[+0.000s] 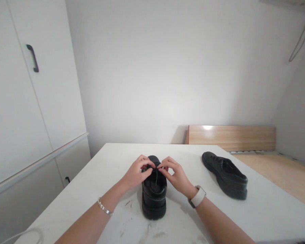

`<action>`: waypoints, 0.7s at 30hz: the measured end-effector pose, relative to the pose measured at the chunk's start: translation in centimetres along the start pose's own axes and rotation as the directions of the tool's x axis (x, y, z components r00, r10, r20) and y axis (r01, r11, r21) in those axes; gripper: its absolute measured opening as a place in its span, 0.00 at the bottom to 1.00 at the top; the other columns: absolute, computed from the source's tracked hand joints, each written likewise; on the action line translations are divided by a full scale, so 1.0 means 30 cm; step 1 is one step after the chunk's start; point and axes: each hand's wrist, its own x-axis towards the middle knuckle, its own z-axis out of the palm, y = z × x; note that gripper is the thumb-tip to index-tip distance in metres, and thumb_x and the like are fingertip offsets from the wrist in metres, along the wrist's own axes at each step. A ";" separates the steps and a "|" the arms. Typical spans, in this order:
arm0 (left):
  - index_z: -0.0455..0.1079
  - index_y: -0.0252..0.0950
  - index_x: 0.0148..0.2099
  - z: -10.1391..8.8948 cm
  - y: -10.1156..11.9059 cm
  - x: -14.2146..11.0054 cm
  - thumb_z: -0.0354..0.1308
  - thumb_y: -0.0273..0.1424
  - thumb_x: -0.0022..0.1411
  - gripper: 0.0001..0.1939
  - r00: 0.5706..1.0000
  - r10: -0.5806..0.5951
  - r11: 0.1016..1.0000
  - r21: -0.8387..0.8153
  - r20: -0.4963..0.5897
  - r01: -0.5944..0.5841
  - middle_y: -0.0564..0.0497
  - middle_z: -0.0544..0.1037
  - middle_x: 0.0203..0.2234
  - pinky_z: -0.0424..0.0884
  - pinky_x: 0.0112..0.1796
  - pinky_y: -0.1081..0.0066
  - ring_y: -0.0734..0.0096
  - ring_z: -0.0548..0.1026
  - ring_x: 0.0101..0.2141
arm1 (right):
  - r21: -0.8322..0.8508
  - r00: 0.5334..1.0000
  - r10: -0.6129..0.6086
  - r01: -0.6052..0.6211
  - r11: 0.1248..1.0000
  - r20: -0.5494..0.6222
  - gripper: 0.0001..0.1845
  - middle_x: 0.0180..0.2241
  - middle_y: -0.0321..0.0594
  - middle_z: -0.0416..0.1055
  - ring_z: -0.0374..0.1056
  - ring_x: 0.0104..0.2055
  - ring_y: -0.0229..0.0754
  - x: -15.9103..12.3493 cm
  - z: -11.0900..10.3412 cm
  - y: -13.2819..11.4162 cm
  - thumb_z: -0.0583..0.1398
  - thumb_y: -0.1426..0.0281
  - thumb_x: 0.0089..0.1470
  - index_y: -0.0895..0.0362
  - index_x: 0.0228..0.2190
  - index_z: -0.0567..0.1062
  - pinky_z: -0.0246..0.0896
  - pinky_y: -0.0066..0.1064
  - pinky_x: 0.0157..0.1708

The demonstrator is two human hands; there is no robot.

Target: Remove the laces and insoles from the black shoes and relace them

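Both grips pinch the thin lace (156,174) — left hand (136,173) and right hand (176,176) over the black shoe (154,195) — so a slack strand could slip free between them.

Left hand (136,174) and right hand (175,174) close together, fingertips pinched, forearms converging forward.

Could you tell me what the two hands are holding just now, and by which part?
Both the left hand and right hand pinch the laces on top of the near black shoe, fingertips meeting above its tongue; the shoe's body rests on the table.
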 end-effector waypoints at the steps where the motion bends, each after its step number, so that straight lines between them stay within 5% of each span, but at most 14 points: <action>1: 0.77 0.37 0.38 0.002 -0.006 0.010 0.59 0.26 0.60 0.06 1.000 0.007 1.000 0.001 0.001 -0.007 0.49 0.72 0.39 0.71 0.43 0.62 0.62 0.73 0.42 | 0.009 1.000 0.001 -0.001 1.000 -0.025 0.07 0.34 0.40 0.69 0.65 0.35 0.42 0.005 0.005 0.007 0.62 0.65 0.62 0.55 0.35 0.78 0.62 0.36 0.37; 12: 0.73 0.34 0.47 0.076 -0.124 0.000 0.60 0.35 0.68 0.10 0.995 0.007 0.990 -0.142 -0.099 -0.021 0.47 0.77 0.46 0.74 0.47 0.55 0.61 0.76 0.46 | 0.210 0.989 0.065 -0.036 0.977 -0.135 0.11 0.38 0.39 0.75 0.72 0.38 0.42 0.044 0.080 0.094 0.62 0.63 0.64 0.59 0.38 0.75 0.71 0.39 0.41; 18: 0.73 0.34 0.48 0.095 -0.136 -0.007 0.61 0.35 0.67 0.11 0.991 -0.001 0.954 -0.297 -0.134 -0.039 0.46 0.77 0.48 0.74 0.48 0.54 0.60 0.76 0.47 | 0.394 0.918 0.127 0.034 0.918 -0.375 0.14 0.44 0.42 0.74 0.72 0.41 0.44 0.053 0.041 0.092 0.59 0.60 0.66 0.58 0.44 0.74 0.71 0.41 0.42; 21: 0.73 0.34 0.48 0.080 -0.135 -0.019 0.61 0.35 0.67 0.11 0.994 -0.005 0.921 -0.388 -0.114 -0.040 0.46 0.77 0.49 0.74 0.49 0.54 0.60 0.76 0.47 | 0.480 0.911 0.189 0.011 0.877 -0.366 0.15 0.43 0.42 0.74 0.72 0.40 0.43 0.038 0.017 0.112 0.58 0.59 0.66 0.58 0.44 0.74 0.71 0.40 0.41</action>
